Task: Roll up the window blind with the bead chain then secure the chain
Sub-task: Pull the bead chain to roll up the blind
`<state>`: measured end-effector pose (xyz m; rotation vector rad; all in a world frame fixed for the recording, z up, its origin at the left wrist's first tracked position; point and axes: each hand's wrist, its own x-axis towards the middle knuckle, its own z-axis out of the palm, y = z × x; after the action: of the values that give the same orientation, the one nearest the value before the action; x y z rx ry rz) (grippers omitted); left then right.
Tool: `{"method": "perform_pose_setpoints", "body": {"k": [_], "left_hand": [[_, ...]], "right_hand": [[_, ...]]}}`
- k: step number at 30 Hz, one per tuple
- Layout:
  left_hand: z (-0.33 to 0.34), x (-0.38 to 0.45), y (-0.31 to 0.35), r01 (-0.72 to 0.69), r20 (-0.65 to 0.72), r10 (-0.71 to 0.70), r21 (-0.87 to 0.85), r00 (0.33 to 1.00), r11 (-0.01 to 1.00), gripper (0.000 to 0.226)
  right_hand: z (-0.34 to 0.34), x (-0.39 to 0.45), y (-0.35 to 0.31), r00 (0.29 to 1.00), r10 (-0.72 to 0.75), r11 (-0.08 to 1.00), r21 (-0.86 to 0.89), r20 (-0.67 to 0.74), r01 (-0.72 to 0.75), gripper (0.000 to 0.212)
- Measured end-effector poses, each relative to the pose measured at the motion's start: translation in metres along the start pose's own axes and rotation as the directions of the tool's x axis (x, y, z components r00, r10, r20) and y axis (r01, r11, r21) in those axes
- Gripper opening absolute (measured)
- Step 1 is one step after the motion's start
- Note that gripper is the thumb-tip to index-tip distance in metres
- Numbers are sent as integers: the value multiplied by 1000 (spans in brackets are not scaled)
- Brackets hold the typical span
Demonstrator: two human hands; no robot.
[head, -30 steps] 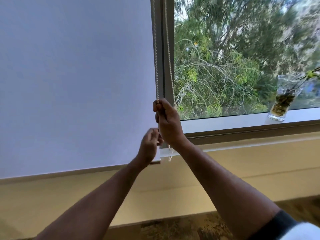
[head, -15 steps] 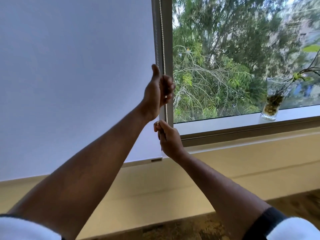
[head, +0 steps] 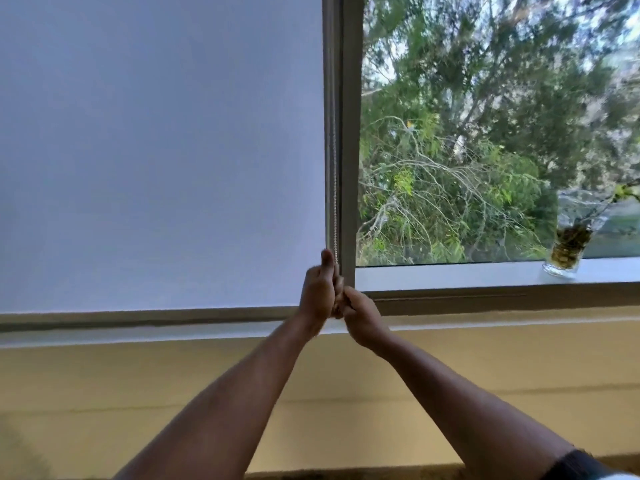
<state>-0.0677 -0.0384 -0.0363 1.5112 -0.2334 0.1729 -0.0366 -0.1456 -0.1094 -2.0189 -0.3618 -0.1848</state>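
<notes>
Upper left of the frame: a pale fabric roller blind (head: 159, 150), covering that window pane down to the sill. Just right of its edge, a white bead chain (head: 334, 188) hanging along the grey upright frame bar (head: 349, 133). At the chain's lower end, centre frame: left hand (head: 317, 299) and right hand (head: 362, 318), touching. Far right, on the sill (head: 450, 275): a clear glass jar of plant cuttings (head: 568, 240).

A glass vase (head: 568, 244) with green stems stands on the sill (head: 450, 277); trees (head: 467, 150) fill the window.

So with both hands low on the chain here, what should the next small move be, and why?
Probably send one hand back up the chain for a fresh pull: the left hand and right hand are bunched together at sill level, and the blind is fully down.
</notes>
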Motion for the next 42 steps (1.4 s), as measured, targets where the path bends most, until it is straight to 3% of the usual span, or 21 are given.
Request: {"method": "perform_pose_setpoints", "body": {"k": [3,7,12,16,18,22,25,29,31,35,42], "left_hand": [[6,-12,-16,14,-75,-10,53,997,998,61],[24,-19,-17,21,-122,-11,74,992,997,65],[46,-28,-17,27,-180,-26,6,983,1000,56],[52,-40,-18,3,-210,14,79,978,997,56],[53,-48,-18,40,-196,-21,94,980,995,56],[43,-59,-13,130,-30,-127,170,991,977,66],[27,-49,7,137,-56,-129,189,990,972,78],[15,-17,62,72,-145,-69,14,987,997,78],[13,1,92,5,-118,-13,-68,993,998,74],[13,27,146,-67,-28,64,-92,998,993,74],[16,33,123,-104,49,109,-96,993,990,61]], "right_hand": [[-27,5,-17,999,-44,996,76,21,42,27],[-61,6,-76,994,-71,872,490,89,18,24],[-83,21,-146,959,-285,729,649,-2,218,30],[-69,22,-142,942,-305,700,637,-142,322,33],[-62,19,-130,930,-336,688,635,-151,352,35],[-59,9,-113,916,-369,713,584,-159,388,32],[-56,4,-103,914,-374,764,507,-157,399,32],[-48,0,-93,911,-387,800,440,-142,409,21],[-40,0,-85,891,-418,843,290,-179,454,19],[-16,-5,-68,870,-481,860,132,-106,492,19],[-2,-1,-36,906,-421,907,16,-35,422,18]]}}
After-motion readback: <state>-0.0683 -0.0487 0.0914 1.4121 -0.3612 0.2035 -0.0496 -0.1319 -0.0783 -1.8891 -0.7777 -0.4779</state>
